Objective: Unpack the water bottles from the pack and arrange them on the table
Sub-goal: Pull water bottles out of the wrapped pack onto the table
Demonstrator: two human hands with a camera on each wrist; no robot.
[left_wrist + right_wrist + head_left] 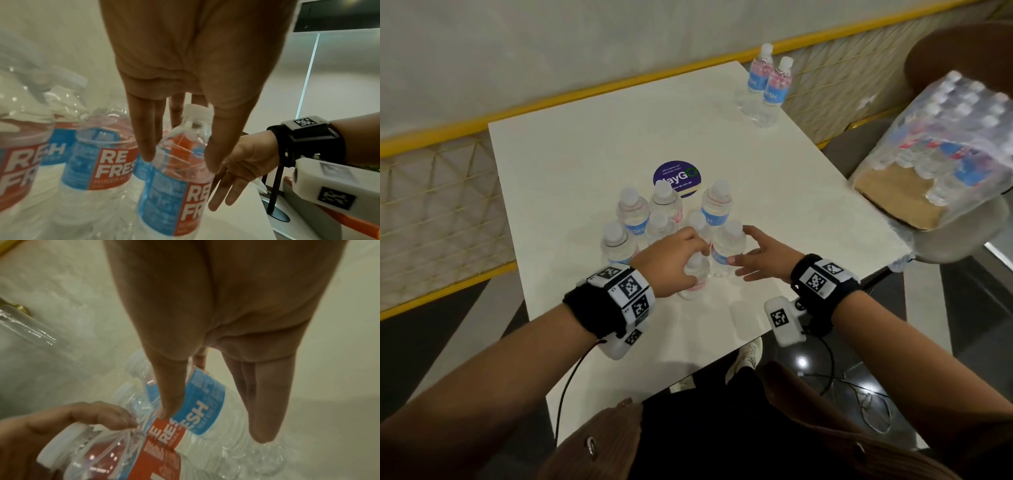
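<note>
Several clear water bottles with red and blue labels stand clustered mid-table. My left hand grips the nearest bottle by its shoulder. The left wrist view has the fingers and thumb of that left hand straddling the bottle just below its white cap. My right hand is open beside the neighbouring bottle. In the right wrist view my right hand has its thumb touching this bottle's blue label and straight fingers on the far side. The shrink-wrapped pack lies at the right.
Two more bottles stand at the table's far right corner. A round purple sticker lies behind the cluster. The pack rests on a chair seat off the table's right edge. A yellow rail runs behind the table.
</note>
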